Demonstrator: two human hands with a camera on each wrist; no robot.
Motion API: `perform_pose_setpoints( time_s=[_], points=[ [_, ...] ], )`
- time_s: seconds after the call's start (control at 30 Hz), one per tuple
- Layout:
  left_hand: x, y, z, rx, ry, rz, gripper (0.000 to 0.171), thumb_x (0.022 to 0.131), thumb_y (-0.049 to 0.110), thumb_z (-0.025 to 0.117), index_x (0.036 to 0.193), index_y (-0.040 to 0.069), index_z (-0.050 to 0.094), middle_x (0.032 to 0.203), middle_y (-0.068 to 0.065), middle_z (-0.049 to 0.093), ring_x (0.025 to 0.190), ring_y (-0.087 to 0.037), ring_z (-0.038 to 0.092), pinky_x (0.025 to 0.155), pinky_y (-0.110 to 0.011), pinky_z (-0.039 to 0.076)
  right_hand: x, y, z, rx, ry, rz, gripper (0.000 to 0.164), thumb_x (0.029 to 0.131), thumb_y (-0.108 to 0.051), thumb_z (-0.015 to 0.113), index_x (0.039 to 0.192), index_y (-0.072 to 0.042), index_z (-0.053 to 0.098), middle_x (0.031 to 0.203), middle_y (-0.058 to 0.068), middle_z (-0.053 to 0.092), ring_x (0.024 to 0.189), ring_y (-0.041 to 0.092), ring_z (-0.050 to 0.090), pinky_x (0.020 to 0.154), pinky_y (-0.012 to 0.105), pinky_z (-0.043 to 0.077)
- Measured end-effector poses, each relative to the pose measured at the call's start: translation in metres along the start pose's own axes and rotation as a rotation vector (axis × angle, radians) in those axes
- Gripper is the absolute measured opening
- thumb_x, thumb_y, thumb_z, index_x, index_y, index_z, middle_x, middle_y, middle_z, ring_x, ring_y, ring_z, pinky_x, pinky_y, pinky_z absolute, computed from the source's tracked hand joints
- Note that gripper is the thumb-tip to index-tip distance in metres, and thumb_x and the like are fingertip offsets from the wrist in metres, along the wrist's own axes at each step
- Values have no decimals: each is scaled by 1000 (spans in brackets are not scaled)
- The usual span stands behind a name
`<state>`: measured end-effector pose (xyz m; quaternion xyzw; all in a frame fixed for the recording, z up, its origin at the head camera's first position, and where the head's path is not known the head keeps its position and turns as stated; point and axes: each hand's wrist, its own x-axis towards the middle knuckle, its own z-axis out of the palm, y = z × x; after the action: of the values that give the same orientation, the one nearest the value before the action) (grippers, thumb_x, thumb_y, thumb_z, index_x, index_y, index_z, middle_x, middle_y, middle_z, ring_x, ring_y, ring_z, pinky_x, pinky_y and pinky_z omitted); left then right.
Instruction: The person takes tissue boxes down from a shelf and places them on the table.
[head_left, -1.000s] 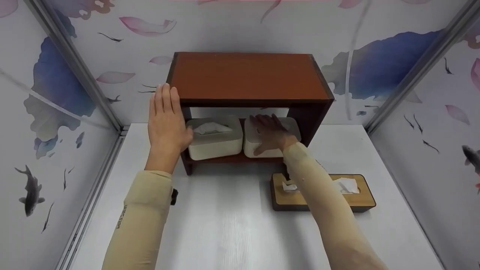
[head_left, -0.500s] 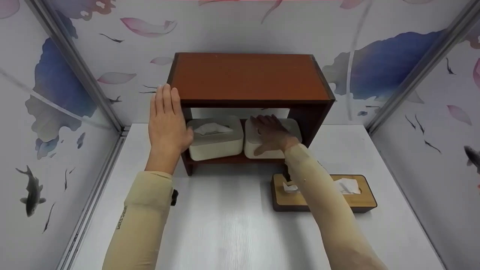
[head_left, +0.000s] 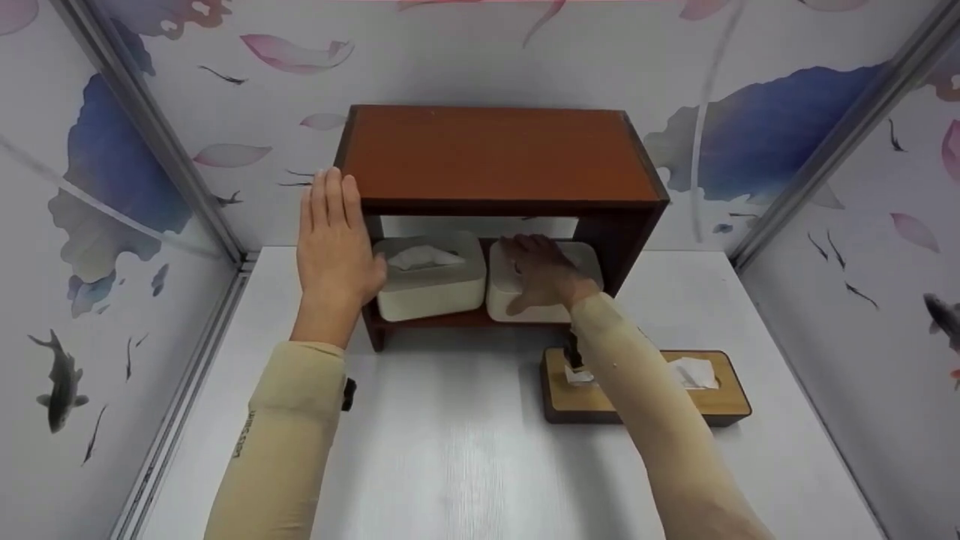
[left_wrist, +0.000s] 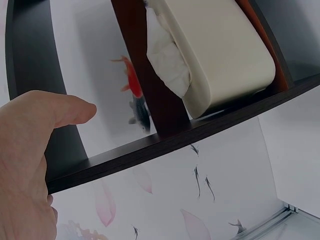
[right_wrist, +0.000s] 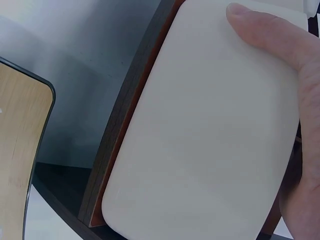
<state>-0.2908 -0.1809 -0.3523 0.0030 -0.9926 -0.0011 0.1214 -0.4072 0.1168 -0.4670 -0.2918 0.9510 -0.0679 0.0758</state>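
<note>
My left hand (head_left: 334,255) lies flat along the left side of a brown wooden shelf unit (head_left: 495,154), fingers straight and thumb at the front edge. In the left wrist view the thumb (left_wrist: 75,111) shows in front of the opening. My right hand (head_left: 547,274) reaches under the top board and grips a cream tissue box (right_wrist: 200,125), fingers over its top and thumb on its front face. The fingertips are hidden in the right wrist view. Beside it on the same shelf board sits another cream tissue box (head_left: 431,296), slightly askew, with white tissue (head_left: 424,256) poking from its slot.
A long tissue box with a bamboo-look top (head_left: 724,397) and dark sides stands on the white table (head_left: 450,450) at front right, partly under my right forearm. White panels printed with petals, fish and blue leaves enclose the table at the back and both sides.
The right-hand tissue box has slid slightly towards the front of the shelf, my right hand moving with it. The left hand keeps its place against the unit's side.
</note>
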Motion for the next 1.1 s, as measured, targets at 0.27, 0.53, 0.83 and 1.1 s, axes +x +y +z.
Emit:
perform_pose_setpoints(
  time_s=[0.27,0.53,0.83,1.1],
  points=[
    [-1,1,0,4,-6,-1,101,90,38,62,152,0,-8,161,-22,-7,151,-36,-6,126,-45,-1,-6,-4,1,-28,-23,27,115,66,-62,80,157,-25,19,162,3,22,150,27,17,124,47,11],
    [-1,1,-1,10,-1,-3,100,91,40,61,152,0,-8,161,-22,-6,151,-36,-5,126,-45,0,-11,-7,1,-52,-5,19,120,66,-64,78,158,-23,13,165,3,15,153,27,9,124,51,9],
    [0,0,0,16,1,-6,102,89,40,62,152,0,-8,161,-21,-6,151,-36,-5,126,-45,0,-18,-9,1,-80,47,-27,121,63,-64,81,157,-18,21,162,7,22,150,31,16,122,55,14],
    [0,0,0,0,5,0,101,89,38,63,152,0,-7,161,-22,-6,151,-36,-5,126,-45,0,-30,-15,-2,-88,67,-40,124,62,-64,81,157,-16,18,161,11,23,150,33,17,121,56,15]
  ],
)
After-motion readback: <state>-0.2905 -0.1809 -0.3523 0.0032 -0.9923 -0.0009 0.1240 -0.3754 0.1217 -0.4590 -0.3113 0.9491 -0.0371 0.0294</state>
